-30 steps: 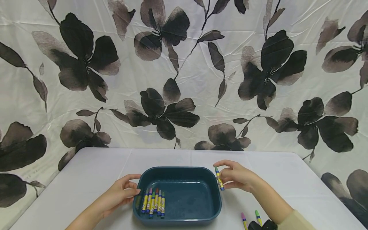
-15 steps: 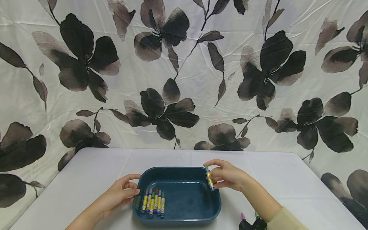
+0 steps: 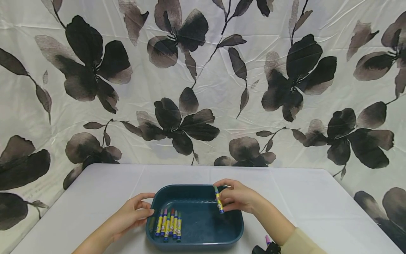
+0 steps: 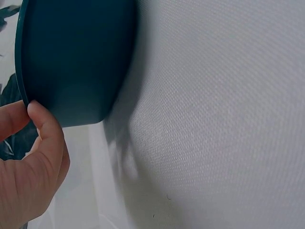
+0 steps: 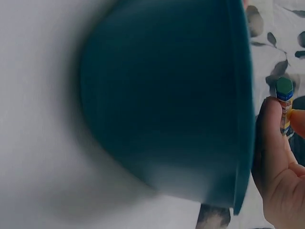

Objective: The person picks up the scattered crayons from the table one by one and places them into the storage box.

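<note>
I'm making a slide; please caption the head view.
Left hand grips a teal tray of crayons while the right hand holds a green crayon above it.

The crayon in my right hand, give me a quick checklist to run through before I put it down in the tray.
1. Crayon gripped: ok. The right hand pinches the green-tipped crayon.
2. Tray held: ok. The left hand pinches the tray at its left edge.
3. Room to lay it: ok. The tray's floor is bare right of the six crayons.
4. Lined up beside those six: not ok. It is apart from them, near the tray's right end.
5. All crayons inside: not ok. A pink-tipped crayon shows outside.
6. More beyond that one: cannot tell.
</note>
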### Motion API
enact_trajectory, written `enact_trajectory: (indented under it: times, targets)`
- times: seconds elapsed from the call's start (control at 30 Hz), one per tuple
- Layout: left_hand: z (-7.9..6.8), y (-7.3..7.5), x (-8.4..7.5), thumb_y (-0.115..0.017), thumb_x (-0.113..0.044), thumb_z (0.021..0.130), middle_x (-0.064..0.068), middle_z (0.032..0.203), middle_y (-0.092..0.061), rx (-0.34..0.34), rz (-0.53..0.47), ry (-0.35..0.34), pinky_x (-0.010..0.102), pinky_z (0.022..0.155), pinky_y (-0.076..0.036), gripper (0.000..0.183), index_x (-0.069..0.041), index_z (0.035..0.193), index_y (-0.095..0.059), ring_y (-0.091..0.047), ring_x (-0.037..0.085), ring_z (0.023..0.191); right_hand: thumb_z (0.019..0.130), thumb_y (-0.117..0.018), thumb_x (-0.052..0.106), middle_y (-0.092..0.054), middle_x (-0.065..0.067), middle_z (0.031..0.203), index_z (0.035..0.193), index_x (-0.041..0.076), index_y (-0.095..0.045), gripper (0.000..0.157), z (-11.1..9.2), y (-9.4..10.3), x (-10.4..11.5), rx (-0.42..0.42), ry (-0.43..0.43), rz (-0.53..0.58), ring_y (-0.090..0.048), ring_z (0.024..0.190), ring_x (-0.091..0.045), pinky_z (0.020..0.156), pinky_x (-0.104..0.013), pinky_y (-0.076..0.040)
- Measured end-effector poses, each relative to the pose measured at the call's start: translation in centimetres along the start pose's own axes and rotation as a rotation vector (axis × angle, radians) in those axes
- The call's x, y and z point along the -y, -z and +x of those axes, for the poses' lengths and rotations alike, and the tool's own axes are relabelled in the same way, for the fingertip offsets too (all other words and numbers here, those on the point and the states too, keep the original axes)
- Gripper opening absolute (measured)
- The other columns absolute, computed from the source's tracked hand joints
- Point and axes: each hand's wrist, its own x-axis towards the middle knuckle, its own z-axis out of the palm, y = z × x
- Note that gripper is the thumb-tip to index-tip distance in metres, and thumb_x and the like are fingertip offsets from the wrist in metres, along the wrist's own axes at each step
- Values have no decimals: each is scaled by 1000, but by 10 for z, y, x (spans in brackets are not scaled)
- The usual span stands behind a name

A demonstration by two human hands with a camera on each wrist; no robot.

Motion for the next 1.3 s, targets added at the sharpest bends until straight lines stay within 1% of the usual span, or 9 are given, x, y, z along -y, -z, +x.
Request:
enact_trajectory:
  times: [0.23, 0.4, 0.57, 0.77, 0.9, 1.1, 1.3]
  targets:
    - [0, 0, 1, -61, -10, 88, 7, 92, -45, 0, 1, -5, 26, 66, -46, 64, 3, 140, -26, -47, 16, 79, 82, -54, -3, -56, -9, 87, 130, -2, -43, 49, 7, -11, -4, 15, -1, 7, -59, 72, -17, 67, -36, -53]
    - [-1, 1, 0, -61, -11, 88, 6, 92, -45, 12, 0, -10, 25, 66, -46, 64, 3, 140, -26, -47, 15, 78, 81, -55, -5, -57, -12, 91, 129, -2, -44, 49, 13, -22, -9, 12, -4, -13, -59, 73, -19, 67, -38, -53]
    - [-1, 1, 0, -61, -10, 88, 6, 92, -45, 19, -1, -14, 25, 66, -46, 64, 4, 140, -26, -48, 15, 78, 80, -57, -6, -57, -11, 86, 126, -1, -48, 47, 18, -38, -12, -4, -39, -20, -58, 71, -19, 65, -36, -54]
    - [-2, 0, 0, -61, -10, 88, 6, 92, -46, 25, -8, -12, 25, 66, -46, 64, 4, 139, -25, -48, 15, 78, 79, -58, -7, -57, -11, 83, 123, -1, -49, 45, 23, -54, -19, -4, -68, -7, -56, 65, -16, 64, -35, -54]
    - [-2, -1, -2, -62, -10, 88, 6, 93, -46, 18, -6, -4, 25, 67, -47, 65, 4, 139, -26, -48, 15, 78, 79, -59, -6, -57, -10, 82, 121, 1, -50, 44, 26, -62, -21, 0, -88, 11, -55, 61, -14, 61, -33, -54]
    - [-1, 0, -3, -62, -10, 88, 6, 92, -46, 3, -4, -4, 25, 67, -47, 64, 3, 139, -27, -48, 15, 77, 80, -58, -6, -59, -10, 77, 118, 2, -52, 39, 27, -69, -21, 15, -94, 40, -56, 58, -13, 57, -29, -53]
    - [-2, -1, -2, -62, -10, 88, 7, 92, -45, -9, 1, 7, 25, 66, -47, 63, 3, 139, -28, -47, 16, 77, 81, -57, -5, -62, -15, 84, 119, 0, -52, 39, 25, -64, -21, 13, -88, 46, -58, 59, -14, 57, -28, -53]
